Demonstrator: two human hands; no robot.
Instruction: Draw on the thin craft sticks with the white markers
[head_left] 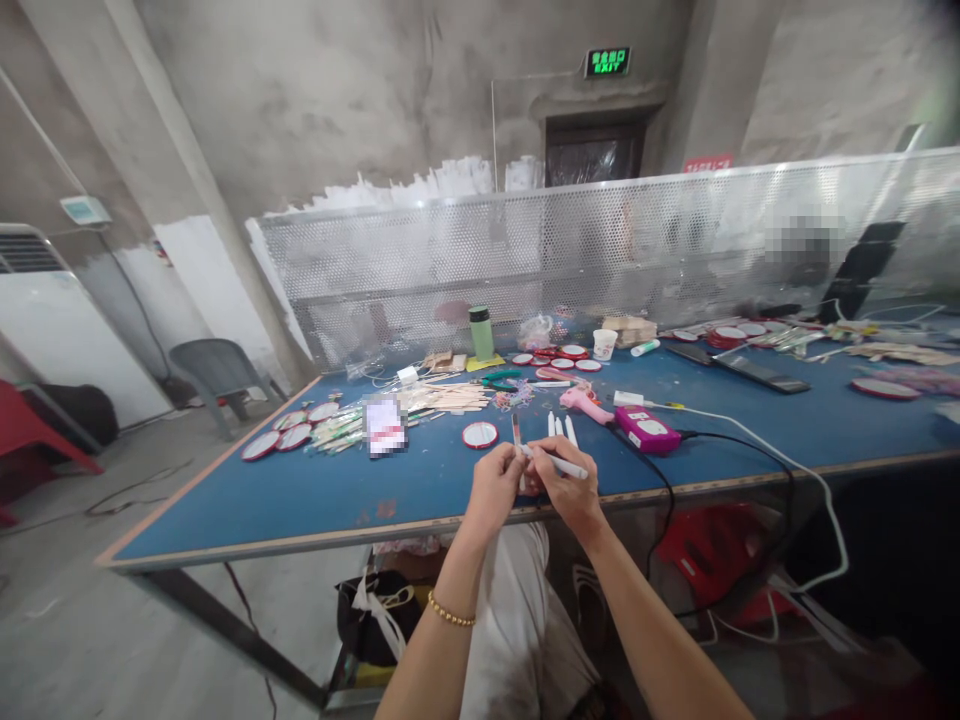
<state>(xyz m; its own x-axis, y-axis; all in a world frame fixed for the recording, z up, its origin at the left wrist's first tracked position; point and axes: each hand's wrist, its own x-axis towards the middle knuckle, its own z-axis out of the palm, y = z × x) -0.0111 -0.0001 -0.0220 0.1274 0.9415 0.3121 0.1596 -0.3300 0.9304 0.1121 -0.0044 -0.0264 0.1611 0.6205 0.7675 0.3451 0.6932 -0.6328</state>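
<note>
My left hand (493, 488), just past the table's front edge, is closed around a thin stick (516, 430) that stands up between the fingers, its upper part reddish-brown. My right hand (574, 492) grips a white marker pen (568, 466), its front end close to the stick and the left fingertips. The two hands nearly touch. Beyond them several more white pens (556, 426) lie side by side on the blue table (300, 500). A round white disc with a red rim (480, 435) rests to the left of the hands.
Wooden sticks (450, 396) and more red-rimmed discs (292, 437) lie on the left. A pink tool (586, 406), a purple box with cables (646, 430), a green bottle (481, 335) and a paper cup (604, 345) stand farther back. A perforated metal screen (450, 250) borders the table.
</note>
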